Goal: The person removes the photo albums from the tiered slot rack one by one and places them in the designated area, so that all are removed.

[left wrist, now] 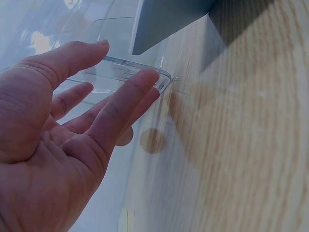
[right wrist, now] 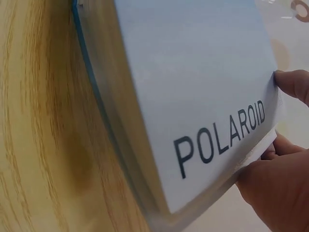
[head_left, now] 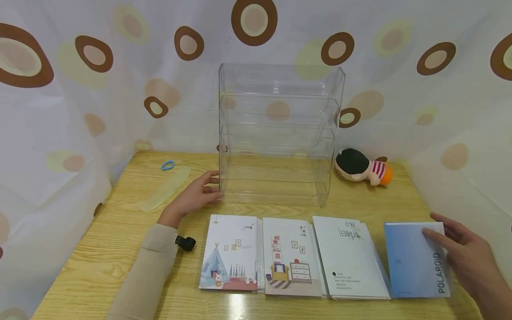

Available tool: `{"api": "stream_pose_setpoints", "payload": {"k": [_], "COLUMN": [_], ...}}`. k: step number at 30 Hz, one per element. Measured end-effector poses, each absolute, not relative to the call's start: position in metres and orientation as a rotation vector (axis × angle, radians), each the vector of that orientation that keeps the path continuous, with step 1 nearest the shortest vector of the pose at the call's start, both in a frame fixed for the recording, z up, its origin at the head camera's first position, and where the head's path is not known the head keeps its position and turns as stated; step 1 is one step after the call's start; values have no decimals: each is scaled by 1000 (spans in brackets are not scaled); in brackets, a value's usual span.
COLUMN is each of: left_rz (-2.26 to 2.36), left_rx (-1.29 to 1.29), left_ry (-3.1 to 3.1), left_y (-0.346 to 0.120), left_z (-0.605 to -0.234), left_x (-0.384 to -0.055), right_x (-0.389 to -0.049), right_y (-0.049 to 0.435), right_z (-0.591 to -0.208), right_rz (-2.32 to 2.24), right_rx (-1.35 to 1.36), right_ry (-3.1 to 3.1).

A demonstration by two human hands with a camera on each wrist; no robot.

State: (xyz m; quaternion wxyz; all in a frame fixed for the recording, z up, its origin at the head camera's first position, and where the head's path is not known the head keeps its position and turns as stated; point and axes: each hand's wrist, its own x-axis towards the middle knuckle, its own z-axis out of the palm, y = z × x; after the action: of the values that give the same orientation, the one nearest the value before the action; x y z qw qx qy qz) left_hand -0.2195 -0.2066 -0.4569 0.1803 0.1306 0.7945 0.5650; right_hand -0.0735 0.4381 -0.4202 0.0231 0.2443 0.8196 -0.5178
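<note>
A clear acrylic rack point(head_left: 276, 191) with several stepped tiers stands upright at the back of the table. At its lower left side is my left hand point(head_left: 198, 193), fingers extended and touching the rack's edge; the left wrist view shows fingertips along the clear plastic corner point(left wrist: 166, 79). My right hand point(head_left: 466, 253) pinches a blue-to-white photo album point(head_left: 414, 262) marked POLAROID by its right side, thumb on the cover and the other fingers at the edge. In the right wrist view the album point(right wrist: 203, 72) is tilted, its page edges showing.
Three white booklets, an album with a tent point(head_left: 230, 258), one with an armchair point(head_left: 294, 275) and one with Chinese lettering point(head_left: 352, 266), lie in a row. A doll point(head_left: 356, 166) lies right of the rack. Left are a blue ring point(head_left: 168, 165) and a pale translucent strip point(head_left: 166, 191).
</note>
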Motion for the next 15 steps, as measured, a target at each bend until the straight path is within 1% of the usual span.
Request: {"api": "stream_pose_setpoints", "payload": {"k": [4, 11, 15], "left_rz": [1599, 1613, 1611], "left_rx": [368, 364, 372], "left_ry": [2247, 2232, 2233], "left_y": [-207, -206, -207], "left_z": [-457, -456, -457], "left_x": [-220, -219, -220], "right_x": [-79, -91, -96], "right_y": [437, 437, 438], "right_z": [-424, -431, -434], "right_rz": [-1422, -1424, -1351], "right_rx": [732, 718, 651], "right_ry": [2605, 2539, 2567]}}
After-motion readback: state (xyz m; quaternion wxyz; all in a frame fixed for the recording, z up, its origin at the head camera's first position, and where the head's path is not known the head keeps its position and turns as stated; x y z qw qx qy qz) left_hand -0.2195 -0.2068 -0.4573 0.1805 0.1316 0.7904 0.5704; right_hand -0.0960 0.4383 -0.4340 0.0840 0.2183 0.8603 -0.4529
